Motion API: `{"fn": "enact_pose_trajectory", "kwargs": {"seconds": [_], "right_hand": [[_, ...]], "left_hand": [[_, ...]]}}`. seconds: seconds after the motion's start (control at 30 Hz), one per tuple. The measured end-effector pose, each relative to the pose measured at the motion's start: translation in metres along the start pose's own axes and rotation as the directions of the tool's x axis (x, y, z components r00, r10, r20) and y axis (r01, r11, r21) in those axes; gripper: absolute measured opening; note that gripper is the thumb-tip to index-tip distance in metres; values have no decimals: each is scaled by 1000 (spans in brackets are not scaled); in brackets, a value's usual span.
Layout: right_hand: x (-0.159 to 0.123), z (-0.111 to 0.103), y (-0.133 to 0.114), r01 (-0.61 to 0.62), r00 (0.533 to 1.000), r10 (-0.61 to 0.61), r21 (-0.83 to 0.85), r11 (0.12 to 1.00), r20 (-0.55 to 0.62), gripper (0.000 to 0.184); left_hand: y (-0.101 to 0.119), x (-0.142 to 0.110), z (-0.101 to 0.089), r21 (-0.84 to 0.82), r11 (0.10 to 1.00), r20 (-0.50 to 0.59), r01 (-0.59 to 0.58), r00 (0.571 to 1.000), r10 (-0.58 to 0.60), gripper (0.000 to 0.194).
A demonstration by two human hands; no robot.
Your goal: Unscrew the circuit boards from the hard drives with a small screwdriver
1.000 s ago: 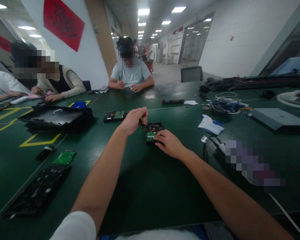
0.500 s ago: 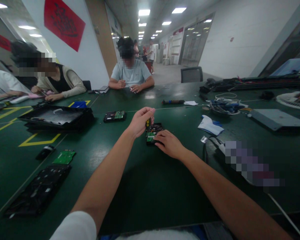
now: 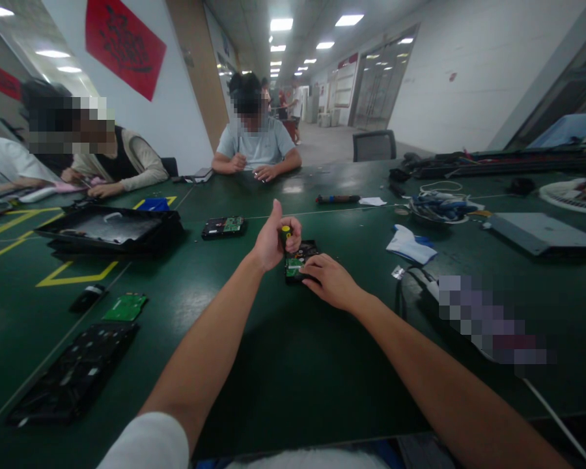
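Note:
My left hand (image 3: 276,240) is wrapped round the yellow-and-black handle of a screwdriver (image 3: 286,231), its thumb lifted upward. The screwdriver stands roughly upright over a hard drive (image 3: 294,273); its tip is hidden behind my hand. A green circuit board shows on the drive's near half. My right hand (image 3: 328,277) grips the drive's near right edge, with fingertips on the board. Another hard drive (image 3: 223,227) lies to the left, board side up.
At the left are black trays (image 3: 112,228), a loose green circuit board (image 3: 125,307) and black drive cases (image 3: 73,371). White gloves (image 3: 410,245), a cable coil (image 3: 439,206) and a grey metal box (image 3: 549,233) lie right. A co-worker (image 3: 256,143) sits opposite.
My left thumb has come off the top of the screwdriver and points up, exposing the handle's yellow end. My right hand and the hard drive have stayed in place.

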State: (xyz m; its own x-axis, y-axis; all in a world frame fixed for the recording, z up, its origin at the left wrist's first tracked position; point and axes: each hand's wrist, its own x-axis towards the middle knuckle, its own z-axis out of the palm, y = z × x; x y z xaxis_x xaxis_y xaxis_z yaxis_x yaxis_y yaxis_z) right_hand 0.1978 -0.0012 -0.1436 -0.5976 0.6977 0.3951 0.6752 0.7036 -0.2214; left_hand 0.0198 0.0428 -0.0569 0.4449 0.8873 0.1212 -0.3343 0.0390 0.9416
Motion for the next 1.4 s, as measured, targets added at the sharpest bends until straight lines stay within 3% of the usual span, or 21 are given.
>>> {"fn": "enact_pose_trajectory", "kwargs": {"seconds": [0.13,0.33,0.67,0.9,1.0,1.17,1.4], "right_hand": [[0,1,1,9,1000,-9,-5,1000,-5,23],[0,2,2,17,1000,-17,-3,1000,-22,22],[0,-1,0,0,1000,0,12,1000,-5,23],[0,-2,-1,-7,1000,7,17,1000,7,23],[0,-2,0,-11,1000,11,14,1000,6,23],[0,-1,1,11,1000,-11,13,1000,6,23],[-1,1,2,16,1000,-16,3,1000,-8,23]], "left_hand": [[0,-2,-3,-45,999,30,-21,999,22,75],[-9,-3,-6,1,988,136,-152,979,151,48],[-9,-3,-12,41,989,112,-140,985,135,47],[-7,2,-13,169,968,-119,-187,971,209,53],[-4,2,-17,223,965,-114,-140,979,169,51],[-2,1,-14,100,992,-52,-76,995,82,45],[-15,6,2,38,990,-219,-135,966,140,51]]}}
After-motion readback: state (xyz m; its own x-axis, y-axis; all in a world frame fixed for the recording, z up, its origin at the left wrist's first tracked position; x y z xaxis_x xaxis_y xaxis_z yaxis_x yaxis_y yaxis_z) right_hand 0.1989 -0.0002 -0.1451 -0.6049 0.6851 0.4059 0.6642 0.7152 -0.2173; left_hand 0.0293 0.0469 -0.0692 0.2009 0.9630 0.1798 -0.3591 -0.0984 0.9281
